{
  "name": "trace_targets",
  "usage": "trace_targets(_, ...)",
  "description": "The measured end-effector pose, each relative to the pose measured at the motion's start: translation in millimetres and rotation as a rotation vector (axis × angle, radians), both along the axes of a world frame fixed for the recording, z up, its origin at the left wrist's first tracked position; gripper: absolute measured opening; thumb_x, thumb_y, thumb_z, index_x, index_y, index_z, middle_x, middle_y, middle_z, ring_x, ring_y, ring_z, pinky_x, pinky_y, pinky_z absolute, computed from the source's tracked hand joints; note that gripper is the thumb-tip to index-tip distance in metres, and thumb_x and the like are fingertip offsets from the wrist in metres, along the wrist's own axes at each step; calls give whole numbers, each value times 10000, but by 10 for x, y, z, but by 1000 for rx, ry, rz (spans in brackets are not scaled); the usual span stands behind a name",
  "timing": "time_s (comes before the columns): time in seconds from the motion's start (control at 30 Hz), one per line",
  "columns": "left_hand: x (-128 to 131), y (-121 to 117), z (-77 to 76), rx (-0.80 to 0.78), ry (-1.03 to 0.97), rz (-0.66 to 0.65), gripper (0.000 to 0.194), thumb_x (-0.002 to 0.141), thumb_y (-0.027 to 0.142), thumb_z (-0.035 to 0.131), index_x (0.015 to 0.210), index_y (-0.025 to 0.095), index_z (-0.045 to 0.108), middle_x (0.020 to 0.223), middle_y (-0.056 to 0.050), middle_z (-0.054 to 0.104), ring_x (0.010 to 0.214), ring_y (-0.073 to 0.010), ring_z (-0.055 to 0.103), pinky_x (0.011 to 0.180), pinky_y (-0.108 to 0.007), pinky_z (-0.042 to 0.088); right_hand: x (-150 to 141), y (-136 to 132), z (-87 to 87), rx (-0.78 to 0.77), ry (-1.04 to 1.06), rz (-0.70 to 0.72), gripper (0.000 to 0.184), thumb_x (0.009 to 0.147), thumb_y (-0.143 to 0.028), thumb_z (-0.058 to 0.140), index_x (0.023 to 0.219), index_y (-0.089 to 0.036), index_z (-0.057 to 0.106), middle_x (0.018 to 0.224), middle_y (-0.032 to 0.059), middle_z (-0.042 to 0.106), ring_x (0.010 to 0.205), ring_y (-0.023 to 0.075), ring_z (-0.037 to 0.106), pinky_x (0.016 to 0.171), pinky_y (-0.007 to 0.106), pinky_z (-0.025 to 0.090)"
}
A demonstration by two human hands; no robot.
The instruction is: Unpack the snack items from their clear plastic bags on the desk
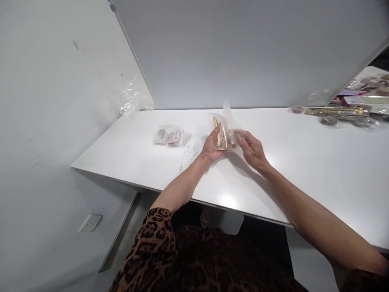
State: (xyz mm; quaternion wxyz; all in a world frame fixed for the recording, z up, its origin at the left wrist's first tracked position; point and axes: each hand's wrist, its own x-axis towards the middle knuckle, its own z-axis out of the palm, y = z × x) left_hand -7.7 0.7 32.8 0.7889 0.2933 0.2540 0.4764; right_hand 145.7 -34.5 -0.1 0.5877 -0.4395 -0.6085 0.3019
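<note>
My left hand (211, 147) is closed round a small gold-coloured item (221, 136), held upright just above the white table (304, 162). My right hand (251, 148) pinches a clear plastic bag (228, 117) that wraps or sits against the gold item; its top sticks up behind my fingers. Both hands meet over the middle of the table. What exactly the gold item is I cannot make out.
Two small filled clear packets (172, 136) lie on the table left of my hands. A pile of packaged goods (349, 109) sits at the far right edge. A crumpled clear bag (129, 101) rests in the back left corner against the white partition. A wall socket (90, 222) is low on the left.
</note>
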Motion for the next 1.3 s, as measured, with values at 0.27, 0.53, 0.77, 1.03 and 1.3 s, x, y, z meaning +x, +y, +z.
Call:
trace_targets(0.27,-66,-3,-39,14,17,-51,405,974,471,595,1215,174,730,1181,-144,802,1277,-341,726,1139,-576,546,237,220,22,-141,607,-120,338,779,-546,748,869,-260,591,940,80,722,917,275,726,868,478,635)
trace_targets(0.53,71,-73,-71,-72,23,-3,188,1036,312,603,1095,180,723,1061,-123,804,1233,-292,739,1156,-500,544,280,157,59,-232,397,-26,825,817,-968,541,1287,-293,610,1309,157,676,1265,379,663,937,580,639)
trace_targets(0.77,119,-54,-125,54,73,369,241,1058,421,573,1091,217,697,1078,-70,768,1111,-232,745,1000,-408,600,-53,-123,16,141,-217,-255,1136,774,-875,748,1656,-269,367,1694,193,383,1588,452,323,1259,710,337)
trace_targets(1.03,112,-121,-26,38,140,468,177,983,367,720,1111,246,697,961,-3,746,1009,-165,744,913,-283,571,-111,-123,-81,282,-563,-90,386,1046,-497,533,1309,-277,711,1390,152,683,1296,373,604,1136,623,489)
trace_targets(1.3,188,-84,-78,51,33,468,308,981,274,710,1286,237,686,1111,-47,793,1117,-195,761,959,-305,597,-179,-190,-53,250,-554,-163,330,987,-445,558,1211,-248,699,1327,169,716,1190,372,661,1015,579,553)
